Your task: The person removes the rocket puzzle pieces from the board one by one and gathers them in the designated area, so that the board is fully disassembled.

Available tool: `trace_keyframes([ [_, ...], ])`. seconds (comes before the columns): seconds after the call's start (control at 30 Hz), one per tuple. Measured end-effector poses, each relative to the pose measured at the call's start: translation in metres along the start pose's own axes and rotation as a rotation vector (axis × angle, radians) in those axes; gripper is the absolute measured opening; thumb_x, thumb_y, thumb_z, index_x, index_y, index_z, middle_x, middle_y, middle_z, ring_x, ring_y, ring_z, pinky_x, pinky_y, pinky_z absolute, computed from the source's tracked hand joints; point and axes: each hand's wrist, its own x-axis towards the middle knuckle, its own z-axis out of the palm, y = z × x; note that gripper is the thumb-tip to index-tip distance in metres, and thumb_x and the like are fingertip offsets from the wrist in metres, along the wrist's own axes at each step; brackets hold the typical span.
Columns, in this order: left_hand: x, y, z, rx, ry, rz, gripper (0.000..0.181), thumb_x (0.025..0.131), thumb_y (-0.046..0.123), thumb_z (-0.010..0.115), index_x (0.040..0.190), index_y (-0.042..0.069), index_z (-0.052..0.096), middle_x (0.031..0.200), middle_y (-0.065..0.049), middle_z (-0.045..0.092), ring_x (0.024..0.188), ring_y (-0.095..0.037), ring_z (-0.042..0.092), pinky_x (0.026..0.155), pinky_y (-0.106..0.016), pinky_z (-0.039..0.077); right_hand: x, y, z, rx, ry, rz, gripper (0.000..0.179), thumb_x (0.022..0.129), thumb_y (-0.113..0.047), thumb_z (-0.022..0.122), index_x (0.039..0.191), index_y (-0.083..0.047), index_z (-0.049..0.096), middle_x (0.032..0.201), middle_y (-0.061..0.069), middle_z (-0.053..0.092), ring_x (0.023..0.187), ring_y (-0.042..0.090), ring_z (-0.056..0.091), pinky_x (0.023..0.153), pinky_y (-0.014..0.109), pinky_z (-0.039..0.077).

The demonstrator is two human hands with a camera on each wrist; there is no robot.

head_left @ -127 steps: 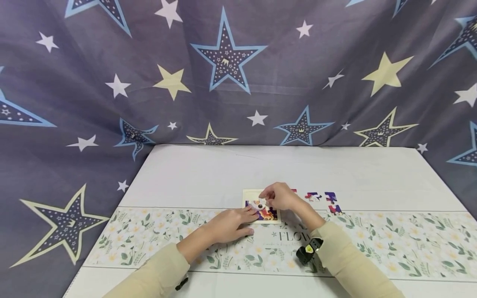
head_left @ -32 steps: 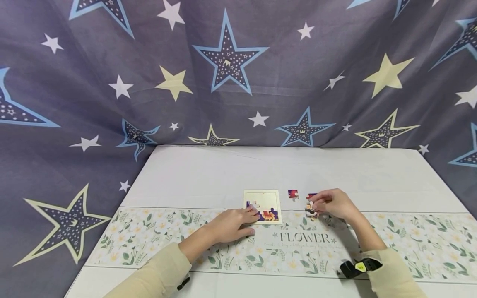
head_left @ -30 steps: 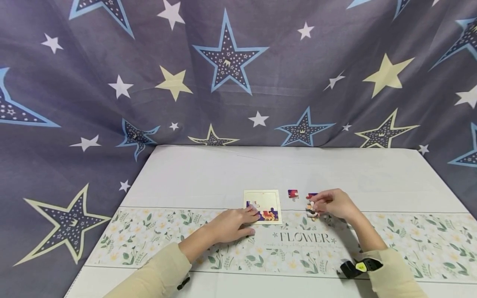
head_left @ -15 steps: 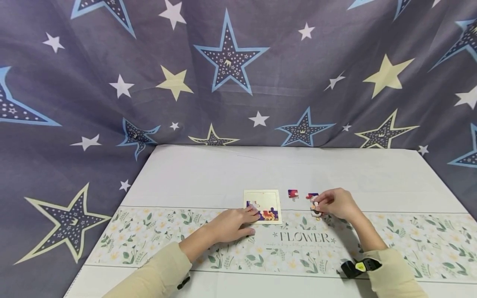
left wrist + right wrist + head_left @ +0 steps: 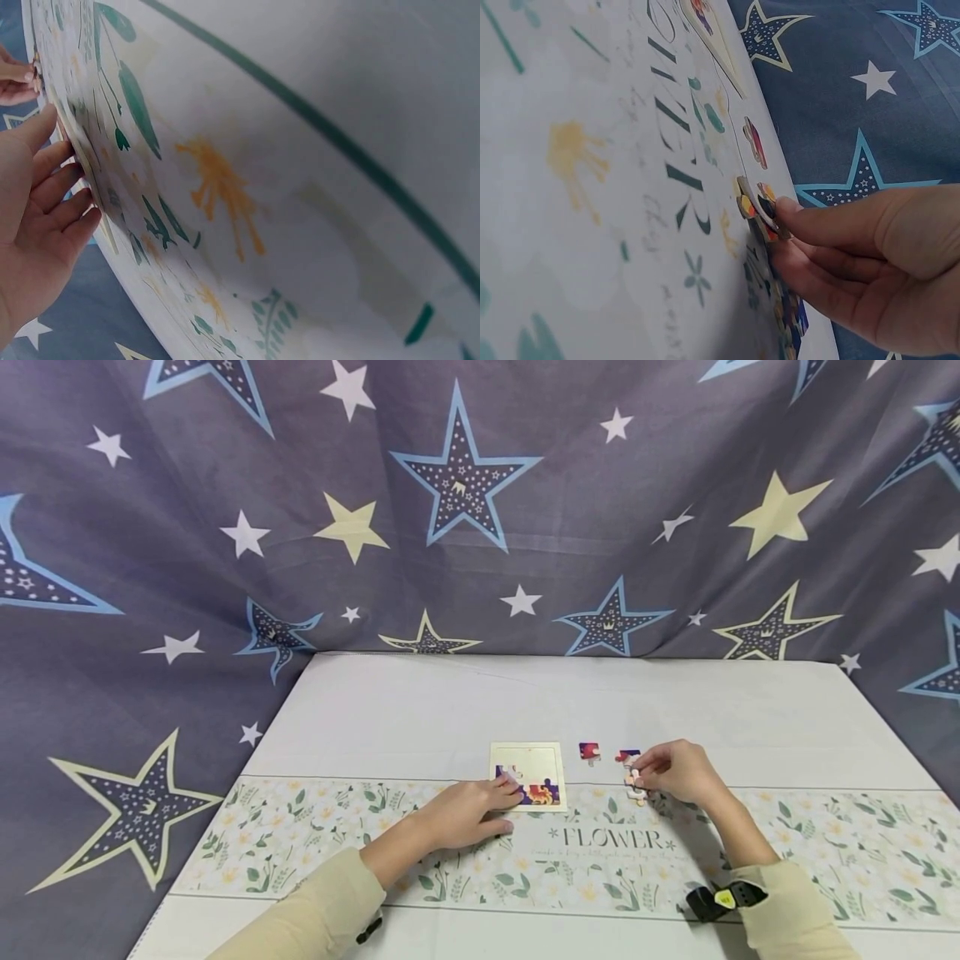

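Observation:
My left hand (image 5: 463,814) rests with extended fingers on the lower left of a square jigsaw board (image 5: 527,746). Several fitted pieces (image 5: 542,794) fill the board's lower part; its upper part shows a bare cream base. In the left wrist view the fingers of the left hand (image 5: 49,217) lie along the board's edge. To the right, my right hand (image 5: 682,770) pinches a puzzle piece (image 5: 636,787) between thumb and fingers. The right wrist view shows this white, black and yellow piece (image 5: 759,208) tilted just off the tablecloth.
Between board and right hand lies a red and purple puzzle piece (image 5: 590,750). Another purple piece (image 5: 628,755) sits beyond the fingertips. More loose pieces (image 5: 791,319) appear below the right hand in its wrist view. A starry curtain (image 5: 480,510) hangs behind the table.
Since the oldest frame, my right hand has left the board and moved right with the white piece. Over the last second the piece shifted slightly right and turned in the fingers. My left hand stays put.

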Motion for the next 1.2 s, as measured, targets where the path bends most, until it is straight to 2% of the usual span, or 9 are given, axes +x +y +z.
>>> trace_keyframes([
  [0.37,0.000,0.000,0.000,0.010,0.004,0.008,0.048,0.096,0.037,0.057,0.138,0.014,0.054,0.146,-0.004,0.050,0.140,-0.020,0.043,0.112,-0.039,0.042,0.000,-0.002,-0.008,-0.005,0.014,-0.001,0.012,0.080,-0.010,0.075,0.090,-0.004,0.075,0.078,0.007,0.074,0.064,0.008,0.061,0.057,0.022,0.050],
  [0.57,-0.001,0.000,0.000,0.007,0.008,0.008,0.048,0.096,0.037,0.057,0.137,0.013,0.054,0.145,-0.005,0.050,0.139,-0.020,0.043,0.112,-0.040,0.042,0.007,-0.013,-0.005,0.004,0.017,-0.030,0.013,0.081,-0.009,0.075,0.091,-0.002,0.075,0.079,0.009,0.074,0.066,0.011,0.064,0.059,0.023,0.052],
  [1.0,0.000,-0.001,0.000,0.004,0.001,0.009,0.047,0.096,0.036,0.057,0.137,0.013,0.055,0.145,-0.005,0.051,0.140,-0.020,0.043,0.112,-0.039,0.042,0.037,-0.066,0.041,0.089,-0.052,-0.047,0.014,0.078,-0.005,0.077,0.092,-0.003,0.074,0.082,0.008,0.073,0.069,0.012,0.062,0.064,0.024,0.054],
  [1.2,0.000,-0.002,0.000,-0.006,-0.010,0.011,0.046,0.096,0.036,0.056,0.136,0.013,0.055,0.145,-0.005,0.051,0.140,-0.020,0.043,0.112,-0.038,0.042,0.044,-0.085,0.058,0.096,-0.093,-0.135,0.015,0.078,-0.003,0.077,0.092,-0.002,0.074,0.080,0.007,0.073,0.067,0.010,0.063,0.062,0.022,0.055],
])
